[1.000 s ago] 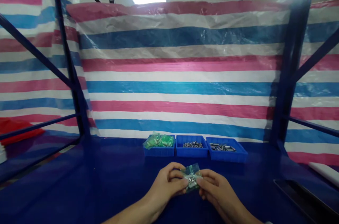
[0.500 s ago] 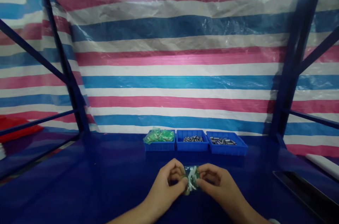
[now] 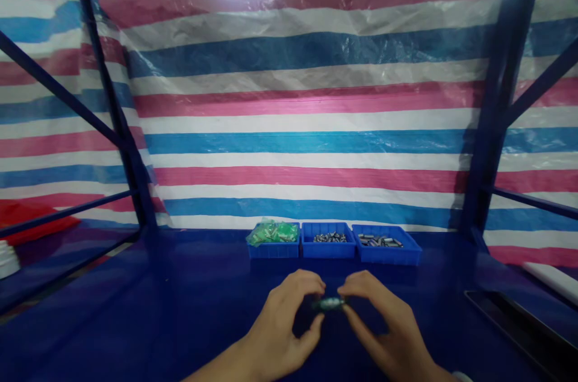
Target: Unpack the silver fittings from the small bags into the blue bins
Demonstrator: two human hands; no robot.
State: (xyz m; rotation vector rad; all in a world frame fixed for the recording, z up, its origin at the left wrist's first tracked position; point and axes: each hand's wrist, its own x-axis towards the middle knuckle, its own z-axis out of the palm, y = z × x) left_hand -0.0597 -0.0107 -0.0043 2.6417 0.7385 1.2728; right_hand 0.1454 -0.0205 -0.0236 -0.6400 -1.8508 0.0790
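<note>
A small clear plastic bag (image 3: 330, 303) with pale and metallic pieces in it hangs between my two hands, just above the blue tabletop (image 3: 194, 309). It is seen nearly edge-on and blurred, so its contents are hard to make out. At its right edge, my right hand (image 3: 383, 322) pinches it between thumb and fingertips. Around the left end, my left hand (image 3: 286, 325) has thumb and fingers apart, with a gap showing between them.
Beyond my hands stand three blue bins: the left bin (image 3: 274, 251) holds green-tinted plastic bags, the middle bin (image 3: 329, 251) small metal parts, the right bin (image 3: 391, 256) metal cylinders. A dark flat panel (image 3: 519, 328) lies at right. Blue posts (image 3: 485, 147) flank the table before a striped sheet (image 3: 311, 141).
The bag has tipped from facing me to nearly edge-on. My left thumb and fingers have spread apart from their pinch on its left side. The view has shifted slightly.
</note>
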